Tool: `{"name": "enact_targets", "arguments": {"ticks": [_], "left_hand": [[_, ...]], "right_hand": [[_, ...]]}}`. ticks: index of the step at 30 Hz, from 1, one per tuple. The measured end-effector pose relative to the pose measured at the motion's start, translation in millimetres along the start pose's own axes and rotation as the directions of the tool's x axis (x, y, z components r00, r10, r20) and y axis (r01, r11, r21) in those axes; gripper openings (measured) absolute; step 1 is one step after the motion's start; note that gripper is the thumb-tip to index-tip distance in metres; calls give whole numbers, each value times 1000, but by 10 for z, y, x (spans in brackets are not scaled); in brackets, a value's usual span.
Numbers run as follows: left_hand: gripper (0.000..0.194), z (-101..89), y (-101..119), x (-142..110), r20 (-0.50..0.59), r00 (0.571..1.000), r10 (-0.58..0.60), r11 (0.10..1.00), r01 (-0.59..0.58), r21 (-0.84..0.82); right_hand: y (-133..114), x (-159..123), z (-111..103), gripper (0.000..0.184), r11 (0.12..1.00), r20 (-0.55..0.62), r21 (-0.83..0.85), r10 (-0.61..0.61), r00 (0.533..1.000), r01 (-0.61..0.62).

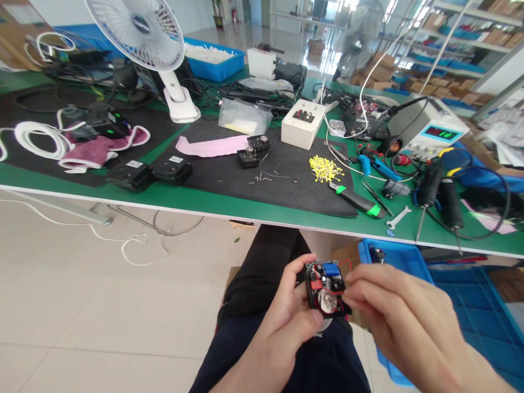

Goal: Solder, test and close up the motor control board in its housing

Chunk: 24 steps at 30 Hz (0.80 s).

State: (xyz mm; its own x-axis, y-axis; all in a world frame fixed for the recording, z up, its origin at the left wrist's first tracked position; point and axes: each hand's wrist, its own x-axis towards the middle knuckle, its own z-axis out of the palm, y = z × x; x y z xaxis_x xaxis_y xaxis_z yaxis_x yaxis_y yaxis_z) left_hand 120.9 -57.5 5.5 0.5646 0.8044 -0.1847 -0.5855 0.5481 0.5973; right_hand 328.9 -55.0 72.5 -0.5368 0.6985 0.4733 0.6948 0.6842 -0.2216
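Left hand (292, 314) grips open black device (326, 289) over lap, off bench's (229, 205) near edge; right hand (393, 305) pinches at its right side, beside thin red wire (349, 264).

On the bench (221, 207), the switch box (302, 130) is standing with the fan (174, 93) to its left and the power supply (428, 131) to its right. The plastic bag (244, 114) is lying between fan and box; the connector pile (325, 168) and knife (356, 201) are lying before the box, rightward.
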Motion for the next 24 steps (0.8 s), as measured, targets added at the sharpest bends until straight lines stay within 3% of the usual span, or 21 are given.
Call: {"name": "enact_targets", "arguments": {"ticks": [4,7,12,17,24], "left_hand": [[68,70,-8,12,-9,1000,1,1000,-1,-16],[75,72,-5,16,22,1000,-22,1000,22,-5],[82,36,5,-15,-14,999,-45,998,46,40],[76,95,45,-32,-56,998,-24,998,27,59],[75,127,71,-37,-68,997,-33,995,39,87]], "right_hand": [[107,189,21,8,991,-134,-24,125,983,-130],[93,263,0,8,989,-182,-16,139,973,-145],[-2,129,-3,11,995,-82,32,98,992,-95],[-111,-44,0,20,996,52,84,30,998,-34],[-229,43,-59,21,999,20,41,33,999,-34]]}}
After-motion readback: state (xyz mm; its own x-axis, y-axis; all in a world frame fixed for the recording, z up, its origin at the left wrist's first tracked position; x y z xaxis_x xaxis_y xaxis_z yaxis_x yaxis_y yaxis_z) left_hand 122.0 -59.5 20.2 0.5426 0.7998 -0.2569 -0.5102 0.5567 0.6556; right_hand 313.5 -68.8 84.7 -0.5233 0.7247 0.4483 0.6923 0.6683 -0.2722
